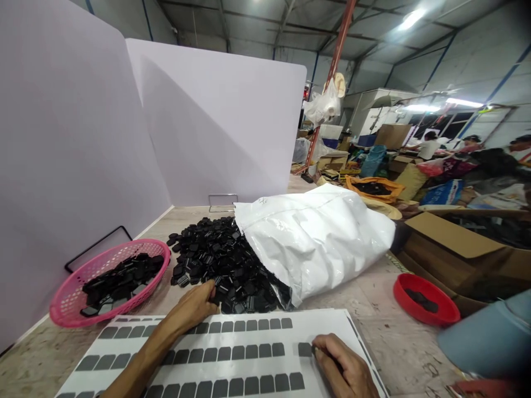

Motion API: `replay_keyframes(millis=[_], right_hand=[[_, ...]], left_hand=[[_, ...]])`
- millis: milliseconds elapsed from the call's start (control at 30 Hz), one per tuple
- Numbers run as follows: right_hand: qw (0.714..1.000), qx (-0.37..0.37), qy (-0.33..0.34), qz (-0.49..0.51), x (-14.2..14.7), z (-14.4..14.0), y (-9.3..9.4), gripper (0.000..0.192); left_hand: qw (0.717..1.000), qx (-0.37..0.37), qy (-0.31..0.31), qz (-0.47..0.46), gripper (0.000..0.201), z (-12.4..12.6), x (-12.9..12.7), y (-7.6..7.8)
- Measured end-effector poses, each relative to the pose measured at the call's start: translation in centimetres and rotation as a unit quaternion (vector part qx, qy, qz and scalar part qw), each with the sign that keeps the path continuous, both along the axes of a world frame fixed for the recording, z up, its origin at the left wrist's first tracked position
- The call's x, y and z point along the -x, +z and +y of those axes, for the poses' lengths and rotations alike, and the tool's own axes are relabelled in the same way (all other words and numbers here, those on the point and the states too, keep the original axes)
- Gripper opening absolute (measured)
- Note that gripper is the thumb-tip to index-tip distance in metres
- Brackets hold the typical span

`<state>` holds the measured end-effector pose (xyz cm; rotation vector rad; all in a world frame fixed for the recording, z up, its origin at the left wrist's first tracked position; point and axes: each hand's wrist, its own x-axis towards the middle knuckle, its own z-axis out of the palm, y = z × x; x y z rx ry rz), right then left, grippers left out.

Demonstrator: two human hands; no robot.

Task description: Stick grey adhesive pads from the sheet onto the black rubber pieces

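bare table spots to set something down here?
Free: table between white bag, sticker sheet and red bowl; strip behind the pink basket. Crowded: black parts pile, where the left hand reaches.

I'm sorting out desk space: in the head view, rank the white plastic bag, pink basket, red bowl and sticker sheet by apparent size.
1. Sticker sheet, cut off by the frame, and white plastic bag: too alike to rank.
2. Pink basket.
3. Red bowl, the smallest.
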<state>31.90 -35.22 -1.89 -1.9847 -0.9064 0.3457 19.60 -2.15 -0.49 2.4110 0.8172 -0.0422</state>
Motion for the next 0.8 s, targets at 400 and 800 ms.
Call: replay_keyframes(millis=[400,800], right_hand=[[0.988,-0.103,-0.080,0.084,1.2,1.0,0.9,0.022],[0.982,-0.185,-0.006,-0.039,3.5,3.5,0.0,0.015]], left_hand=[[0.797,0.534,0.143,-0.242,0.043,-7.2,0.4,3.9],[0.764,0.612,0.055,-0.196,0.047,-14.4,-0.2,-0.4]])
